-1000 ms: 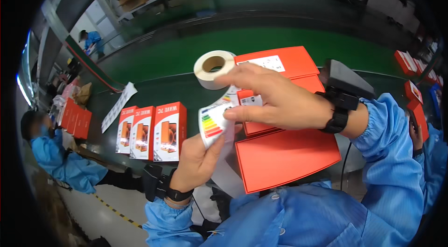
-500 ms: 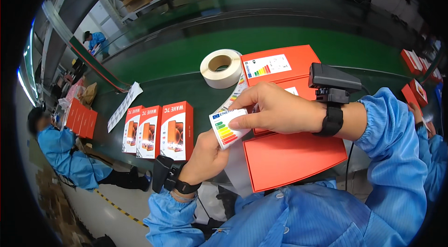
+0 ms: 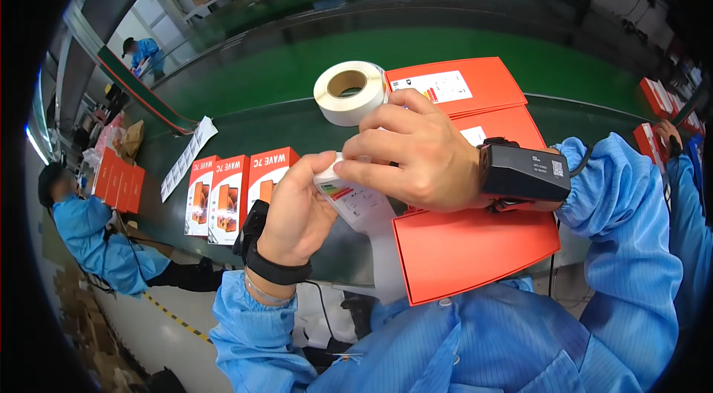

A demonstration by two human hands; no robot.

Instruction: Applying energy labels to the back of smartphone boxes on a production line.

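Note:
My left hand point(image 3: 301, 207) grips the near end of an energy label strip point(image 3: 356, 206), white with coloured bars, its thumb and fingers at the strip's left edge. Over the strip's top edge bends my right hand point(image 3: 416, 151), fingertips pressed together on the label; part of the label is hidden beneath them. Behind my hands the label roll point(image 3: 349, 93) stands on the green bench. A translucent backing strip point(image 3: 388, 259) hangs below the label, beside a red box point(image 3: 475, 252) close to my body. Another red box point(image 3: 486, 72) farther off bears an energy label point(image 3: 438, 86).
Several white-and-red printed boxes point(image 3: 228, 196) stand left of my hands, near a sheet of stickers point(image 3: 187, 159). Left, a co-worker point(image 3: 104, 229) in blue is beside red boxes point(image 3: 119, 181). At the right edge a co-worker's hand point(image 3: 668, 133) touches red boxes point(image 3: 646, 146).
My right hand has rolled over so its back shows, and its fingers now cover the label's top. The strip has tilted, and my left hand has moved left and up.

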